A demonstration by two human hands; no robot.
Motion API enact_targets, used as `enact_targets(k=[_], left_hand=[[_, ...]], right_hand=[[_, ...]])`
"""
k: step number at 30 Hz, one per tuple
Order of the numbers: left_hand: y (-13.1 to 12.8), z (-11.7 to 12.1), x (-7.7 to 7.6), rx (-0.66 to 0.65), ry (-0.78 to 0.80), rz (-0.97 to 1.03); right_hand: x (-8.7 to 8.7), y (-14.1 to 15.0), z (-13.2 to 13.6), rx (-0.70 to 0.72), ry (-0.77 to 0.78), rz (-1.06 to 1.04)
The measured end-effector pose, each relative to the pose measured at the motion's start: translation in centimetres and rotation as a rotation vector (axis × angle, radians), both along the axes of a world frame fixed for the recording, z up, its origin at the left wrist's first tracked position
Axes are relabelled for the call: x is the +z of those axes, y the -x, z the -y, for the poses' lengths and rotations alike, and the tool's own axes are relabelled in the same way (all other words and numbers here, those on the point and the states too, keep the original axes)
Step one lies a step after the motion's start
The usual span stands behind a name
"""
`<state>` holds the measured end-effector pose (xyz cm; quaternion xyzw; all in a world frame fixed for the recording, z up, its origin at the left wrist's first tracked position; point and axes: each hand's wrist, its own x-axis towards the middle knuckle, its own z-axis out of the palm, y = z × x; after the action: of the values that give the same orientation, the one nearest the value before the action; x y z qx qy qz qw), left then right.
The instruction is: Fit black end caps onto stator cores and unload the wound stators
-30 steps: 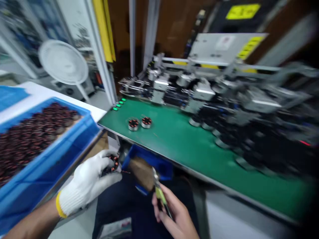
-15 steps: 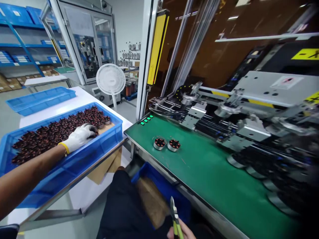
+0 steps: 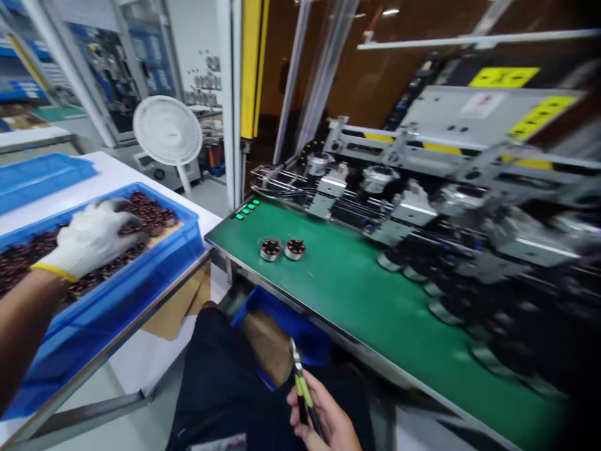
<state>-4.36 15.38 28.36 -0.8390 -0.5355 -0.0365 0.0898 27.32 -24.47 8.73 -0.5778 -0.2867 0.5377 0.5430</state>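
Observation:
My left hand [image 3: 94,235], in a white glove with dark fingertips and a yellow cuff, is over the blue bin [image 3: 185,228] on the left. Its thumb and fingers are apart above the motor stators [image 3: 148,210] with copper windings that fill the bin, and I see nothing held between them. Bare, my right hand [image 3: 323,410] is closed around the green-and-black handles of diagonal cutters [image 3: 300,382] in front of my lap, their tip pointing up. Two stators with loose wire ends, a left one [image 3: 270,250] and a right one [image 3: 295,249], sit side by side on the green bench [image 3: 357,294].
A winding machine [image 3: 404,207] stretches along the bench's back, with a row of dark round parts at right. Under the bench's edge sits another blue bin [image 3: 305,341] with cardboard inside. A white fan [image 3: 168,131] stands behind the left table.
My left hand has let go among the stators and drawn back toward me, its fingers spreading. My right hand has risen further into view with the cutters. The view has turned right.

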Motion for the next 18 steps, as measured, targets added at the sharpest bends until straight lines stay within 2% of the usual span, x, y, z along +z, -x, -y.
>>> enact_targets(k=[2,4,6,9,11,13,18], left_hand=[[-3.7,0.7,0.7,-0.128,-0.12,0.065],[-8.3,1.4,0.0,-0.362,-0.172,0.07],[-13.2,2.3,-1.6,-0.562,-0.157,0.064],[-19.3,3.2,-4.5,-0.747,-0.076,0.068],[-22.2,3.3,-5.9,-0.806,-0.03,0.057],[-24.0,3.2,-6.6,-0.828,-0.006,0.04],[-25.0,3.1,-6.9,-0.76,0.173,0.102]], right_hand=[[1.2,0.4,-0.1,0.02,-0.012,0.036],[2.5,0.8,-0.4,0.013,-0.023,0.069],[3.5,1.1,-0.5,0.013,-0.024,0.096],[4.6,1.3,-0.2,-0.019,-0.022,0.121],[5.0,1.4,0.2,-0.05,-0.019,0.128],[5.1,1.3,0.7,-0.081,-0.016,0.133],[5.0,1.1,0.9,-0.107,-0.012,0.128]])
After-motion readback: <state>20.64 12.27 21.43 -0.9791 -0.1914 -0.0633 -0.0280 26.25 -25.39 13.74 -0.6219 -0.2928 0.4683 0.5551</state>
